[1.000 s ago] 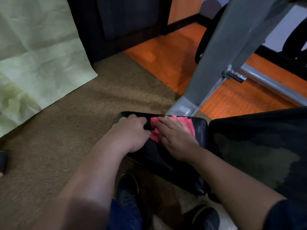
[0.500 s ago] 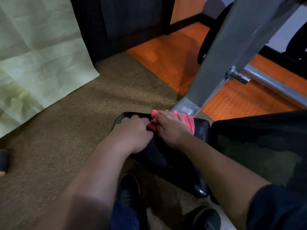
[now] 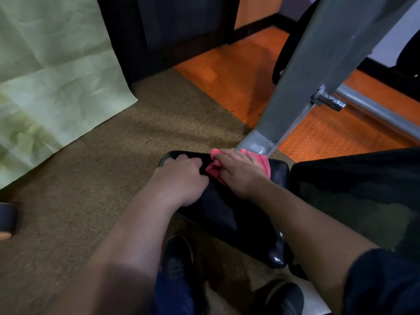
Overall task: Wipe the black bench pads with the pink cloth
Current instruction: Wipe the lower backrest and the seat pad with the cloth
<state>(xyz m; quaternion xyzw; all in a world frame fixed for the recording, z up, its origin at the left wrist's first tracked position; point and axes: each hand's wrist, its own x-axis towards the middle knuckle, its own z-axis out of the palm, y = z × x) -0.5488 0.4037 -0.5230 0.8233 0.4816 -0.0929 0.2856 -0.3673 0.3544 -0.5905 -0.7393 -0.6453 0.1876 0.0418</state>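
Centrally, the pink cloth (image 3: 261,165) lay on the far end of the small black pad (image 3: 227,212), pressed flat beneath the right hand (image 3: 241,172), whose fingers were spread straight over it toward the pad's far edge. The left hand (image 3: 181,178) sat just beside it, touching or nearly touching, its grip curled over the pad's left edge as if to steady it. Judged from this view, wiping of the small pad was under way at its far end; whether the near end had been covered could not be told, though its surface showed a dull sheen. The larger black pad (image 3: 354,201), just beside the small one on the right, bore pale smudges and appeared to remain for wiping. Outward from the pads, a grey metal frame (image 3: 302,87) rose from a foot just behind the cloth, with a steel bar (image 3: 375,110) running off to the right. Below lay brown carpet (image 3: 91,167), meeting an orange floor (image 3: 238,76) farther back. A pale green sheet (image 3: 50,64) covered the upper left, and dark shoes (image 3: 179,255) showed at the bottom.
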